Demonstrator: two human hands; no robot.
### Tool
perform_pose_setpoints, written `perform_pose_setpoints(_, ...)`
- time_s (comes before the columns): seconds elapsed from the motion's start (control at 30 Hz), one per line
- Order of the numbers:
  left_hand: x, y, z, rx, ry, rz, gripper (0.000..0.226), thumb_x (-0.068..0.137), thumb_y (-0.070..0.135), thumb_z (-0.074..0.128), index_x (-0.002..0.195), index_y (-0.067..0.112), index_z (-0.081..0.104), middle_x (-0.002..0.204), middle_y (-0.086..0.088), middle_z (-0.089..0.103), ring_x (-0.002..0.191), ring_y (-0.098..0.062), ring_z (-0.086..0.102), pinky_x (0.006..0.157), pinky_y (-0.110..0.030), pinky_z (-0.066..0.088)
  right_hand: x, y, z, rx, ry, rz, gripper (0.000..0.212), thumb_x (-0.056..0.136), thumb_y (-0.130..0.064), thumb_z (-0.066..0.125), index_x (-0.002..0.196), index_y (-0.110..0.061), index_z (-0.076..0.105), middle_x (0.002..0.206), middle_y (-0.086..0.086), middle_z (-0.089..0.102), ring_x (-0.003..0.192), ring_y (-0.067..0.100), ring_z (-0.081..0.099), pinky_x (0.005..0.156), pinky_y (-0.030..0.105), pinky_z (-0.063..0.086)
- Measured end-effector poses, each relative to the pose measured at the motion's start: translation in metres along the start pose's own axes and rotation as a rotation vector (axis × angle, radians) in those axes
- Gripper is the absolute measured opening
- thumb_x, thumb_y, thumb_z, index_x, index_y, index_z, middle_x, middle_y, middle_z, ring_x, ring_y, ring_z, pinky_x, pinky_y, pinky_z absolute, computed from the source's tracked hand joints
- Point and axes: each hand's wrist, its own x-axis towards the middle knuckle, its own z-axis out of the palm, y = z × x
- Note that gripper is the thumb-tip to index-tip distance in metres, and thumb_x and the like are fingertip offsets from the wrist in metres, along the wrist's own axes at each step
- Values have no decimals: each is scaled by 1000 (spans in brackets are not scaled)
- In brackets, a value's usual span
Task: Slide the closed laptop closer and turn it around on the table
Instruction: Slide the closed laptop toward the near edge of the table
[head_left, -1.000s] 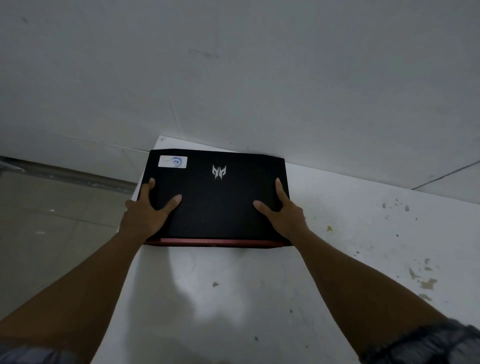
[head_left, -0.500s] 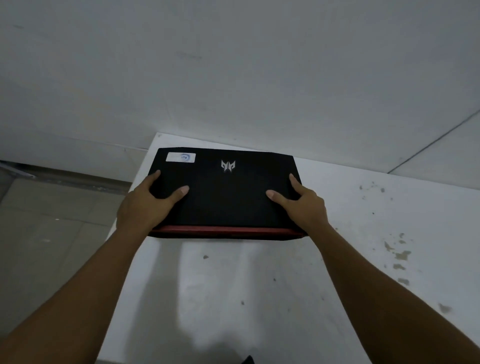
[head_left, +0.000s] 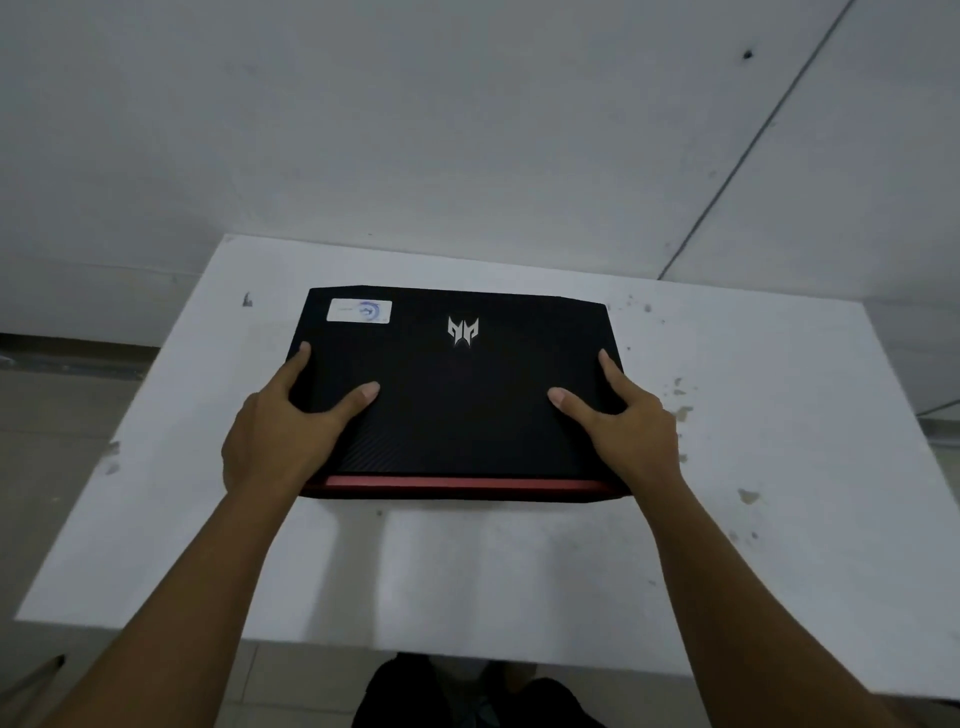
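Note:
A closed black laptop (head_left: 457, 415) with a silver logo, a white sticker at its far left corner and a red strip along its near edge lies flat on the white table (head_left: 467, 582). My left hand (head_left: 275, 441) grips its near left corner, thumb on the lid, fingers along the side. My right hand (head_left: 634, 436) grips the near right corner the same way. The laptop's red edge faces me, squarely aligned with the table.
The white table has dark stains (head_left: 680, 410) on its right part and ends at a grey wall (head_left: 467, 130) behind. A tiled floor (head_left: 62, 441) lies to the left. Dark shoes (head_left: 467, 696) show below the table's near edge.
The laptop has slid away from the wall toward me, both hands still on its near corners. The view has dropped, showing more of the table and its near edge.

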Motion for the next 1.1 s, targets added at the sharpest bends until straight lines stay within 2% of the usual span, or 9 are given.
perform_pose_setpoints(0.2,-43,9,32,12,1,44,106,64,87,68,157,45,36,151,5,55,136,-27,53,100,-49,46,-21,51,-30,68,34,16,92,69,-75,74,151,-49,41,143,-13,55,128,15,54,89,24,41)
perform_pose_setpoints(0.37,-57,2,55,19,2,76,107,65,87,67,157,44,34,154,5,53,138,-27,52,102,-50,45,-26,83,-32,82,72,6,91,69,-76,74,150,-51,41,145,-14,54,129,15,55,98,29,45)
perform_pose_setpoints(0.7,-85,-62,108,-8,38,137,109,65,90,64,158,45,30,158,5,48,140,-28,48,104,-55,43,-51,154,4,118,176,-64,83,71,-72,75,147,-54,45,144,-17,55,128,12,55,90,25,43)
perform_pose_setpoints(0.83,-94,-86,120,-45,60,183,107,67,89,63,158,41,33,160,4,45,142,-29,47,106,-57,41,-61,176,18,138,185,-97,85,69,-73,76,146,-53,46,145,-18,54,128,12,55,96,28,45)
perform_pose_setpoints(1.1,-119,-121,131,-125,78,254,109,64,90,64,157,39,36,160,3,45,141,-30,48,109,-57,41,-87,211,30,100,220,-169,85,72,-76,72,148,-50,45,151,-12,49,132,18,52,94,30,43)
